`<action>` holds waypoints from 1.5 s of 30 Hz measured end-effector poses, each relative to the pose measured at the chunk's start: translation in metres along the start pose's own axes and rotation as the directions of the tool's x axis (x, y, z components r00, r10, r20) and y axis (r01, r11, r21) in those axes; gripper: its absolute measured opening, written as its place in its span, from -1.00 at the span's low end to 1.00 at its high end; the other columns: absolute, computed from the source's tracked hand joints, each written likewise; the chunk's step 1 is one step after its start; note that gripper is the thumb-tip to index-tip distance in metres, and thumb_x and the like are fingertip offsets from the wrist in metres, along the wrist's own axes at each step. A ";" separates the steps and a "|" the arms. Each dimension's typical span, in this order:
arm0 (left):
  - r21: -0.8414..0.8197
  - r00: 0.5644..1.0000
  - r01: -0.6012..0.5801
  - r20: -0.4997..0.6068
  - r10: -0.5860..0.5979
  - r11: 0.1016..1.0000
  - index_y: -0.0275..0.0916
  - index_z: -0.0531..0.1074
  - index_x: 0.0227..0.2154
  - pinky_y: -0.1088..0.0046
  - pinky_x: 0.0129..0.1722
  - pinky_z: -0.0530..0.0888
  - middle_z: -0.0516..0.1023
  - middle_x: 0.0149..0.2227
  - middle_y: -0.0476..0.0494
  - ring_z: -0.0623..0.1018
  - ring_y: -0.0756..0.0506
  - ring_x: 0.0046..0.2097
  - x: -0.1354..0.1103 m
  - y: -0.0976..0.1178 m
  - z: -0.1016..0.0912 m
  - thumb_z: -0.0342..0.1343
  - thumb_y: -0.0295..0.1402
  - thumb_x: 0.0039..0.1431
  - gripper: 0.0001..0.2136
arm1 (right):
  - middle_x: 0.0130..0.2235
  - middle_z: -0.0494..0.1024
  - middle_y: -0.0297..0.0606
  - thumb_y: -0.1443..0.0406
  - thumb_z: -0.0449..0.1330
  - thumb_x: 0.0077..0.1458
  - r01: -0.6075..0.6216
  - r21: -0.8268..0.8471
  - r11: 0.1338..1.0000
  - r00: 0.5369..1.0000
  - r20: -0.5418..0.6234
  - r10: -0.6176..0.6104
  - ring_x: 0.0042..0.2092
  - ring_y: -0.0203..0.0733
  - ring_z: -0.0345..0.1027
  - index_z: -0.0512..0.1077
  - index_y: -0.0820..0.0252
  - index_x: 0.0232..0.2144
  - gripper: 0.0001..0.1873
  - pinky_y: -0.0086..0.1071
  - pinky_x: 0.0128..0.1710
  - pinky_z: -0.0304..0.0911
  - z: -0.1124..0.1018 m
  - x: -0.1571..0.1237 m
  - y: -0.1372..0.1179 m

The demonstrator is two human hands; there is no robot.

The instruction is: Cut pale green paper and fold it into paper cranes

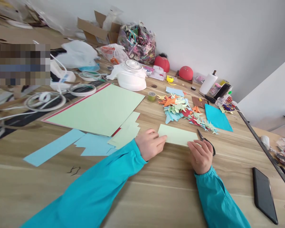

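Note:
A pale green rectangle of paper (177,134) lies in front of me on the wooden table. My left hand (150,144) pinches its left near corner between thumb and fingers. At its right near corner, my right hand (201,155) grips the edge with curled fingers. Black-handled scissors (206,142) lie just beyond and partly under the right hand, blades pointing away. Left of my left hand are smaller green paper pieces (126,134) and overlapping light blue pieces (95,145). A large green sheet (97,109) with a red one beneath its edge lies farther left.
Several folded paper shapes (178,107) are heaped beyond the rectangle, beside a bright blue sheet (218,117). A phone (264,194) lies at the right. Coiled cables (45,101) and plastic bags (78,53) occupy the far left. A white bundle (131,77) stands behind the large sheet.

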State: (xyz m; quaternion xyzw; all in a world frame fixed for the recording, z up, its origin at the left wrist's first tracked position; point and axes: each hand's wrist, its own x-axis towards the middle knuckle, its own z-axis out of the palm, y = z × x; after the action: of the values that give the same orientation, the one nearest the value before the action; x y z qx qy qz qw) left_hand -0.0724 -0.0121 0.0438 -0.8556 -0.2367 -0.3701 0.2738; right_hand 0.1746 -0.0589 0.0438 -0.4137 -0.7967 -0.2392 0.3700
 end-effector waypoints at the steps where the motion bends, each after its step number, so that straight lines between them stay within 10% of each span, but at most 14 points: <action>1: 0.021 0.999 -0.001 -0.042 0.002 1.000 -0.24 0.41 -0.52 0.36 -0.41 0.33 0.59 -0.32 -0.03 0.42 0.02 -0.47 0.000 -0.006 -0.002 0.00 -0.52 0.18 -0.81 | -0.29 0.63 -0.31 0.53 0.11 0.07 -0.014 -0.023 1.000 0.999 -0.031 0.013 -0.16 -0.13 0.46 0.47 0.09 -0.15 -0.65 -0.19 -0.04 0.15 -0.001 -0.001 0.003; 8: 0.156 0.997 0.078 -0.025 -0.075 0.985 -0.25 0.46 -0.45 0.31 -0.38 0.42 0.61 -0.25 -0.14 0.52 -0.06 -0.38 0.001 -0.041 -0.038 0.02 -0.53 0.13 -0.85 | -0.30 0.62 -0.26 0.48 0.14 0.10 -0.098 -0.048 0.994 0.976 -0.202 0.086 -0.22 -0.13 0.48 0.48 0.05 -0.11 -0.65 -0.24 -0.17 0.24 -0.005 -0.005 0.022; 14: -0.008 0.984 0.049 -0.170 -0.050 0.999 -0.31 0.47 -0.30 0.20 -0.13 0.43 0.60 -0.20 -0.20 0.54 -0.18 -0.12 0.018 0.012 -0.030 0.13 -0.49 0.10 -0.90 | -0.27 0.62 -0.30 0.52 0.09 0.09 0.045 0.067 0.997 0.998 0.035 -0.047 -0.14 -0.14 0.45 0.43 0.08 -0.06 -0.59 -0.16 0.02 0.11 -0.002 0.000 -0.007; 18: -0.099 0.996 0.046 -0.070 -0.053 0.994 -0.33 0.47 -0.30 0.20 -0.17 0.43 0.59 -0.24 -0.23 0.52 -0.15 -0.19 0.016 0.049 -0.007 0.01 -0.54 0.18 -0.86 | -0.25 0.61 -0.31 0.49 0.08 0.11 0.088 0.099 0.991 0.992 0.084 -0.097 -0.12 -0.17 0.44 0.42 0.06 -0.05 -0.61 -0.17 0.06 0.08 -0.001 0.001 -0.024; 27: -0.124 0.997 0.054 0.056 -0.047 0.991 -0.39 0.48 -0.38 0.30 -0.40 0.39 0.56 -0.33 -0.24 0.49 -0.13 -0.29 0.007 0.059 0.000 -0.01 -0.57 0.18 -0.84 | -0.30 0.60 -0.24 0.48 0.01 0.08 0.158 0.092 0.983 0.956 0.236 -0.175 -0.17 -0.15 0.42 0.43 0.17 -0.14 -0.67 -0.11 0.09 0.05 0.002 0.003 -0.033; 42: 0.089 0.996 0.089 -0.008 -0.089 0.992 -0.33 0.48 -0.44 0.35 -0.52 0.30 0.60 -0.33 -0.18 0.49 -0.07 -0.40 0.013 0.023 -0.018 0.02 -0.59 0.15 -0.84 | -0.38 0.61 -0.24 0.43 0.05 0.15 -0.290 -0.134 0.948 0.957 -0.041 0.287 -0.26 -0.12 0.44 0.47 0.13 -0.29 -0.79 -0.15 -0.04 0.11 0.008 -0.007 0.009; 45: 0.050 0.998 0.060 0.009 -0.061 0.997 -0.32 0.47 -0.48 0.36 -0.54 0.28 0.59 -0.35 -0.17 0.48 -0.05 -0.41 0.012 0.029 -0.013 0.00 -0.59 0.16 -0.81 | -0.23 0.60 -0.15 0.39 0.07 0.17 -0.228 -0.046 0.973 0.974 -0.005 0.228 -0.13 -0.07 0.43 0.42 0.16 -0.10 -0.74 -0.12 0.01 0.10 0.006 -0.004 0.001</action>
State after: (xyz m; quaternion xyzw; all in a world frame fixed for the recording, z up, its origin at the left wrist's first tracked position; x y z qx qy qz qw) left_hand -0.0543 -0.0396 0.0517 -0.8428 -0.2732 -0.3677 0.2825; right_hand 0.1745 -0.0565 0.0373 -0.5110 -0.7381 -0.2136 0.3852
